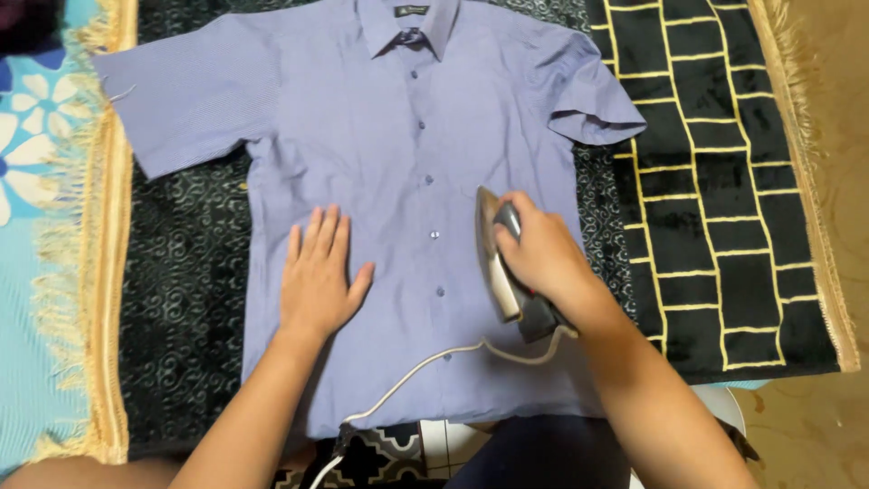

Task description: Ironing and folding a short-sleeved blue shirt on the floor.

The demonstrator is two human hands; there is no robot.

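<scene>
Shirt: a lilac short-sleeved shirt (pixel 398 163) lies buttoned and face up, collar away from the person, spread on a black patterned rug (pixel 181 272).
Iron: an iron (pixel 503 272) stands on the shirt's front panel just right of the button line, tilted up on its edge, soleplate facing the buttons.
Right hand: the right hand (pixel 543 258) is wrapped tight around the iron's handle, fingers closed over it.
Left hand: the left hand (pixel 319 276) lies flat and open on the cloth, across the buttons from the grip, holding nothing.
Cord: a white cord (pixel 425 367) trails from behind the grip toward the hem.
Doing it well: likely best to lay the soleplate flat, steer around buttons, keep the flat palm clear while it tensions the cloth.
Surroundings: a fringed gold border (pixel 109 272) edges the rug; beyond it, blue flowered cloth (pixel 27 136).
</scene>
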